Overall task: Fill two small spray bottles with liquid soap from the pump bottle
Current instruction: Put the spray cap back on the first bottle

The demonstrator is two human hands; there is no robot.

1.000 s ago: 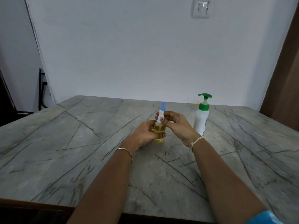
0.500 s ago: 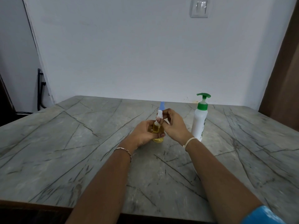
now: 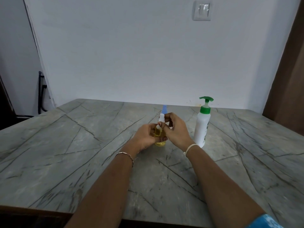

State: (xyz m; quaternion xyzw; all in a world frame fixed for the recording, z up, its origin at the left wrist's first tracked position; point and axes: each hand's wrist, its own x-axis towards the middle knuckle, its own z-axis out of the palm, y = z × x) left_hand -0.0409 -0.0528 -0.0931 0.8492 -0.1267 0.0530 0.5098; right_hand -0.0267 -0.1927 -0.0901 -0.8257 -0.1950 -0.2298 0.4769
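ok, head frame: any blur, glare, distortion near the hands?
Head view: soft even light, no hard shadows; slight glare on the white wall switch plate; left wall corner leans, wide-angle distortion; small yellow-filled spray bottle and white green-topped pump bottle sharp enough; blue sleeve smeared bottom right.

A wall switch (image 3: 201,11) sits above the veined marble table (image 3: 65,153).

The 2 forearms rise from the bottom edge and meet at the centre of the frame. The left hand (image 3: 145,137) wraps its fingers round the small spray bottle (image 3: 158,133). The right hand (image 3: 176,131), just right of it, pinches the bottle's top.
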